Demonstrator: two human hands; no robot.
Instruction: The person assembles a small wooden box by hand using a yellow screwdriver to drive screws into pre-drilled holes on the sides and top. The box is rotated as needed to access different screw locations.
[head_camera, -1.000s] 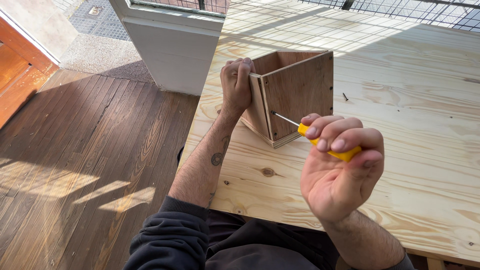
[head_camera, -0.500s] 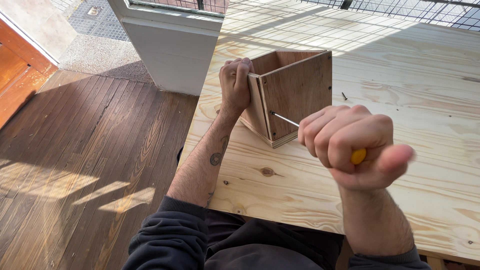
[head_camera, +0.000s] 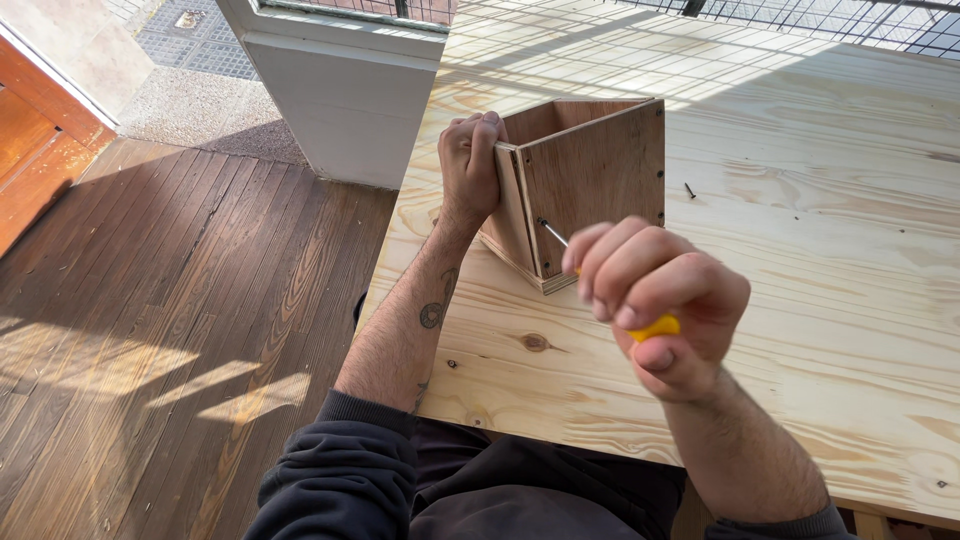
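Observation:
An open plywood box (head_camera: 590, 180) stands on the pale pine tabletop (head_camera: 800, 300), its near corner facing me. My left hand (head_camera: 470, 165) grips the top of the box's left wall. My right hand (head_camera: 655, 300) is closed around a yellow-handled screwdriver (head_camera: 655, 327). Its thin metal shaft (head_camera: 553, 234) runs up and left, and the tip sits against the lower left part of the box's front wall. My fingers hide most of the handle.
A loose dark screw (head_camera: 690, 189) lies on the tabletop right of the box, and another small one (head_camera: 452, 363) near the front edge. A white pillar (head_camera: 340, 100) stands beyond the table's left corner. Dark wooden floorboards (head_camera: 150, 320) lie to the left.
My right hand has rolled over on the screwdriver handle, from palm up to knuckles up. The tip stays at the same spot on the box. My left hand has not moved.

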